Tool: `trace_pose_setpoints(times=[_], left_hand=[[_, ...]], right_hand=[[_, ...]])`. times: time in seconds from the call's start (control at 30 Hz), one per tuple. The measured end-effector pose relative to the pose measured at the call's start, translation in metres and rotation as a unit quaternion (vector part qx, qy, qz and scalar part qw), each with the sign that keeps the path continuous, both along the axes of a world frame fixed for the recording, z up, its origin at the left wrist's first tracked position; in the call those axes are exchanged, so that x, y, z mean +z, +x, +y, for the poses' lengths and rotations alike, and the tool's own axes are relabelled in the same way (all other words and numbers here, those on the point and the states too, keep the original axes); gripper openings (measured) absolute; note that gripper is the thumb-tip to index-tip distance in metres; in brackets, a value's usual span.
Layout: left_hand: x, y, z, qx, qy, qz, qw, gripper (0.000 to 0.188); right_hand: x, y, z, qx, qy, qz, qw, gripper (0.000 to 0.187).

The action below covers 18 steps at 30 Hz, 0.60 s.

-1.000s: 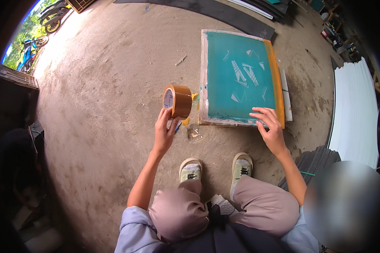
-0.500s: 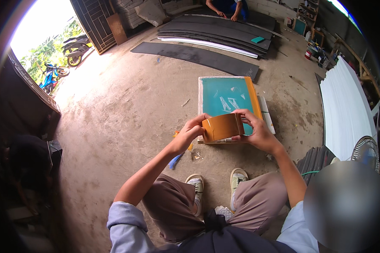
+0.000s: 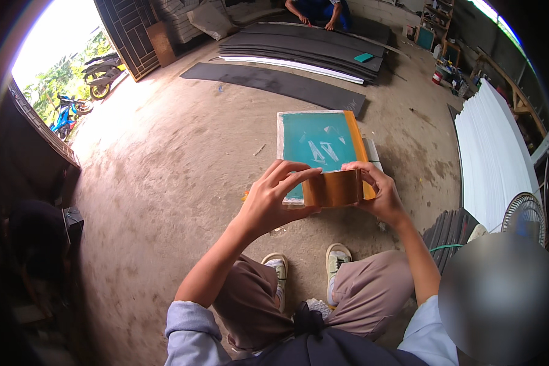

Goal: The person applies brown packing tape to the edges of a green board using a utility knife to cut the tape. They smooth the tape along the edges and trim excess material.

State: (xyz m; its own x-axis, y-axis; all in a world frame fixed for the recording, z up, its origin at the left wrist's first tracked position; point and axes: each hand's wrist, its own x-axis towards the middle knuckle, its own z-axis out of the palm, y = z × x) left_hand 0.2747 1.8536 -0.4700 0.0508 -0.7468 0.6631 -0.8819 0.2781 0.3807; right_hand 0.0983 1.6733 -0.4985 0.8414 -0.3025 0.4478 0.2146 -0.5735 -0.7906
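A wide roll of brown packing tape [image 3: 332,190] is held up in front of me between both hands. My right hand [image 3: 381,194] grips its right end, fingers curled over the rim. At the roll's left end, the fingertips of my left hand [image 3: 267,198] touch the top edge and the thumb lies at the lower edge. Beyond the roll, a teal mesh screen in a pale frame [image 3: 317,137] lies low on a support, with white cut-out shapes on it. A brown tape strip [image 3: 355,131] runs along its right side. The roll and my hands hide its near edge.
Dark sheets [image 3: 299,46] are stacked at the back, where another person's hands [image 3: 329,24] rest. One dark sheet [image 3: 274,82] lies nearer on the concrete floor. White sheets [image 3: 497,152] stand at right, beside a fan [image 3: 524,216]. Motorbikes [image 3: 104,74] are outside the doorway.
My left hand has shifted its hold, its fingers now arched over the roll's top edge with the thumb below. The roll has turned slightly. The whole view has shifted a little.
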Motion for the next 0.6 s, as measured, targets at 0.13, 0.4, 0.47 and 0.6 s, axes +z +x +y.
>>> trace_pose_setpoints(times=[0.13,0.4,0.47,0.6], left_hand=[[0.003,-0.003,-0.003,0.002,-0.018,0.008,1.0,0.058],[-0.008,0.014,-0.008,-0.039,-0.025,-0.002,0.999,0.027],[-0.009,0.016,-0.009,-0.058,-0.014,0.006,0.998,0.023],[-0.009,0.011,-0.011,-0.068,0.008,0.014,0.998,0.017]], right_hand=[[0.0,0.001,-0.005,0.01,0.017,0.0,1.0,0.063],[-0.01,0.0,-0.008,0.06,0.06,0.038,0.996,0.067],[-0.015,0.0,-0.006,0.075,0.112,0.06,0.989,0.065],[-0.025,-0.004,-0.007,0.086,0.185,0.107,0.973,0.066]])
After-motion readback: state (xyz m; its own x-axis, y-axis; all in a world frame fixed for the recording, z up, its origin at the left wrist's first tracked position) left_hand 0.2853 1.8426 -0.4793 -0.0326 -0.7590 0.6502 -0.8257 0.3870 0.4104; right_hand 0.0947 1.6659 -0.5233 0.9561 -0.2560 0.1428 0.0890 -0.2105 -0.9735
